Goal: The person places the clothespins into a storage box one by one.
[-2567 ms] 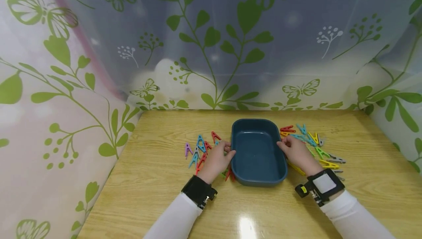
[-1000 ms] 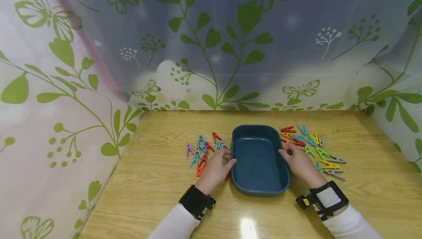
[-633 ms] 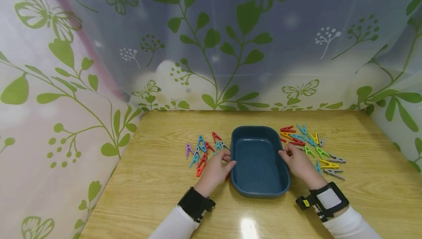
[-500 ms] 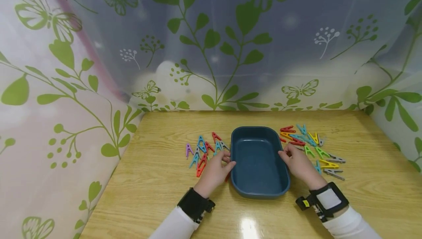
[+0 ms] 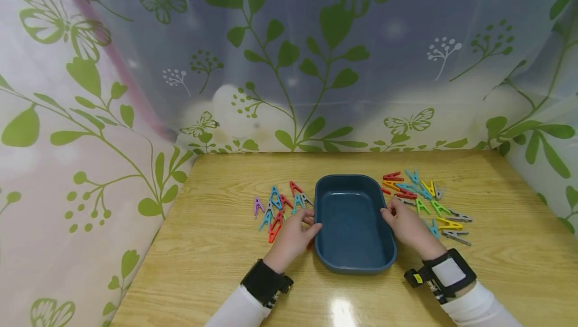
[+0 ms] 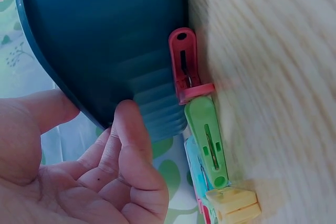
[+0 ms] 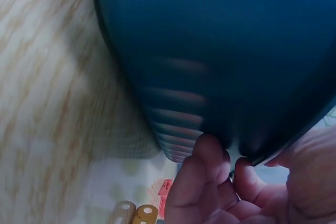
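A dark blue oblong tray (image 5: 347, 179) stands empty in the middle of the wooden table. My left hand (image 5: 301, 226) grips its left rim. In the left wrist view the thumb lies over the edge of the tray (image 6: 105, 40) and the fingers (image 6: 134, 145) curl against its outer wall. My right hand (image 5: 394, 217) grips the right rim. In the right wrist view its fingers (image 7: 207, 179) press the ribbed wall of the tray (image 7: 220, 51) from outside. Coloured clothespins lie on both sides of the tray.
A left heap of clothespins (image 5: 277, 204) and a right heap of clothespins (image 5: 424, 196) flank the tray. A red clothespin (image 6: 186, 66) and a green clothespin (image 6: 207, 140) lie against the tray's left wall. Leaf-printed curtains (image 5: 289, 56) close off the back and both sides.
Both hands have slid the tray a little toward me along the table, keeping their grip on its rims. More clothespins now show behind the hands.
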`<state>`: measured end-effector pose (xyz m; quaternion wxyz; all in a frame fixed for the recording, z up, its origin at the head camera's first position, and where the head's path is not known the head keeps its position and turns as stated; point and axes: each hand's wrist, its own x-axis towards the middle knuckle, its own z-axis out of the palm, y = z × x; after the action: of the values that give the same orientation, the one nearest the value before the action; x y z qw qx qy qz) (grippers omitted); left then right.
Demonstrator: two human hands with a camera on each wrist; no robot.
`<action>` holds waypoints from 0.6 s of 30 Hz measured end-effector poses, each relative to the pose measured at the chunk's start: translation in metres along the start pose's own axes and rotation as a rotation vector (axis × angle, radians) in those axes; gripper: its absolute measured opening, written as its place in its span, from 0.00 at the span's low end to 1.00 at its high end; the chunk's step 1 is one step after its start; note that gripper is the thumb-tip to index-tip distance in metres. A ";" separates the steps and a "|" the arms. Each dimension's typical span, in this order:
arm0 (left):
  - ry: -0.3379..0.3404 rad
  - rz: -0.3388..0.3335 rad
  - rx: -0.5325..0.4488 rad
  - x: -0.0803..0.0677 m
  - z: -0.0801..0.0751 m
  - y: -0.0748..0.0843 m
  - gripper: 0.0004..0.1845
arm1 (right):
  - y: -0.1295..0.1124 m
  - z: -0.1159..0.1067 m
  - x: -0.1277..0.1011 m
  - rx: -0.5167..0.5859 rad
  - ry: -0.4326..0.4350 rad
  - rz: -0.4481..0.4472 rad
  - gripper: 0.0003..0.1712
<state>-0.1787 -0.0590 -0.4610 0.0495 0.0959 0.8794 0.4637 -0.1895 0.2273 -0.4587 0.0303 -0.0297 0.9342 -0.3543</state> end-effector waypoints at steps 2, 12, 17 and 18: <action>-0.001 0.004 0.002 -0.001 0.000 0.000 0.19 | 0.000 0.000 -0.001 -0.003 -0.008 0.005 0.13; -0.020 0.006 -0.017 -0.002 0.000 0.001 0.18 | 0.000 0.001 -0.001 -0.006 -0.018 0.012 0.14; -0.016 -0.012 0.000 -0.002 -0.001 0.000 0.18 | 0.000 0.003 0.001 -0.002 -0.016 -0.001 0.14; -0.016 -0.016 0.001 -0.003 -0.001 0.000 0.18 | 0.000 0.003 0.001 -0.004 -0.016 -0.001 0.14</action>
<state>-0.1763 -0.0604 -0.4606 0.0603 0.0928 0.8800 0.4618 -0.1901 0.2251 -0.4614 0.0375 -0.0332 0.9345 -0.3524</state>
